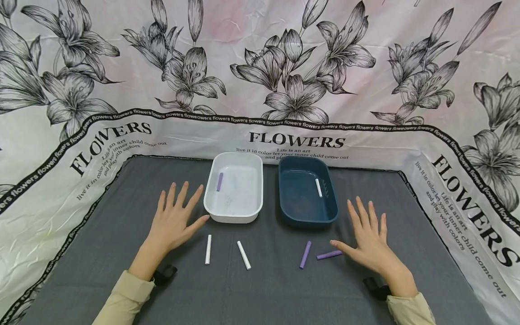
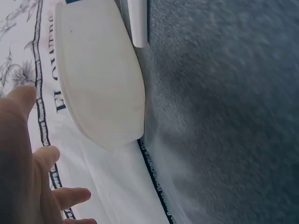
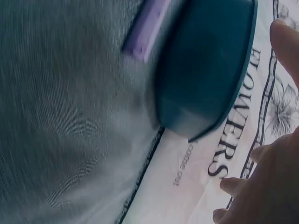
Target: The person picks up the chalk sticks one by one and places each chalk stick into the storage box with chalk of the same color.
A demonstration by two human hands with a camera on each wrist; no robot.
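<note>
My left hand (image 1: 172, 225) is spread with straight fingers left of a white tub (image 1: 233, 218), its thumb near the tub's front left corner. Inside that tub lies a purple chalk stick (image 1: 220, 182). My right hand (image 1: 370, 246), also spread and holding nothing, is to the right of a dark blue tub (image 1: 308, 222). A white chalk stick (image 1: 318, 188) leans in the blue tub. Two white sticks, one upright in view (image 1: 208, 249) and one slanted (image 1: 244, 255), lie before the white tub. Two purple sticks, one steep (image 1: 305, 255) and one flatter (image 1: 329, 255), lie near my right thumb.
A dark grey cloth (image 1: 268, 293) covers the table. Its white border (image 1: 195, 140) carries the printed word FLOWERS, and a floral sheet (image 1: 252, 27) rises behind. Black straps (image 1: 164, 274) sit at both wrists. The tubs stand side by side with a narrow gap.
</note>
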